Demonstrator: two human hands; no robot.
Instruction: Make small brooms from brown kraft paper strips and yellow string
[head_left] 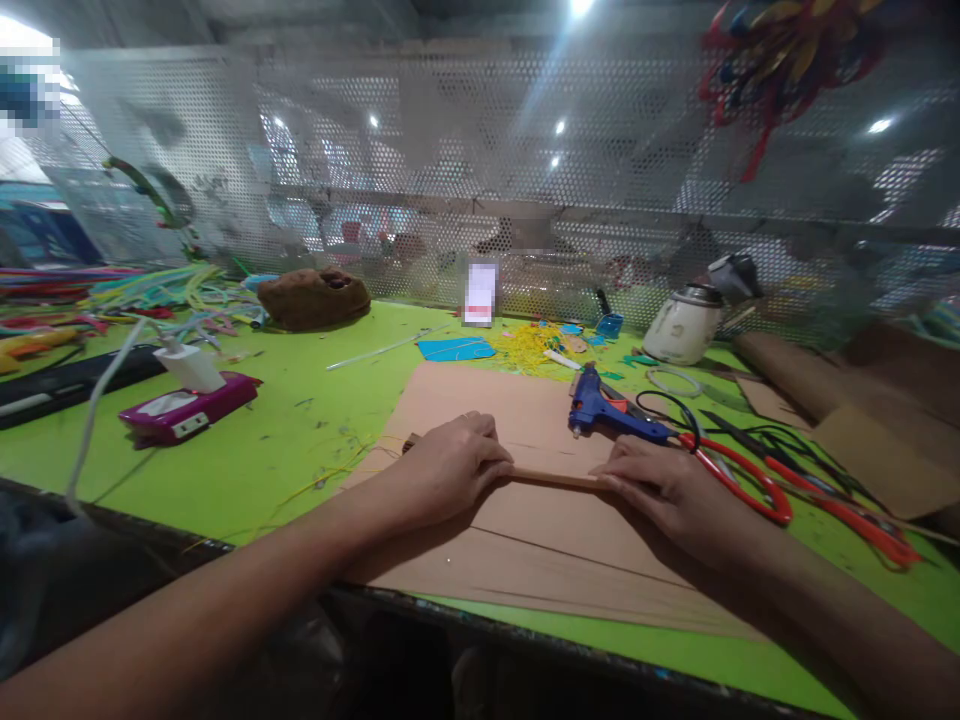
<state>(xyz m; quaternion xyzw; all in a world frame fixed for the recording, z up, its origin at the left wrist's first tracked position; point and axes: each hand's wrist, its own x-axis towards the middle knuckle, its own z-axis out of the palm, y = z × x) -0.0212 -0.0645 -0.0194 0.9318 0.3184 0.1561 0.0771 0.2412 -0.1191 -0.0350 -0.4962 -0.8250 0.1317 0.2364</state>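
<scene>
Between my two hands runs a thin brown strip (555,479), perhaps folded or rolled card; its exact make is not clear. The fingers of my left hand (454,462) pinch its left part, and a brown end sticks out behind that hand. At its right end, the fingertips of my right hand (667,490) are closed on it. Below lies a large tan sheet of card (487,560) with creases across it. A blue glue gun (600,408) rests at the sheet's far right, just beyond my right hand. Red-handled scissors (750,490) lie right of that hand.
A purple power strip (187,408) with a white plug (187,366) is at left. Farther back are a brown lumpy object (315,298), a blue piece (456,349), yellow scraps (532,347) and a white jar (679,327). A second red-handled tool (847,510) lies far right.
</scene>
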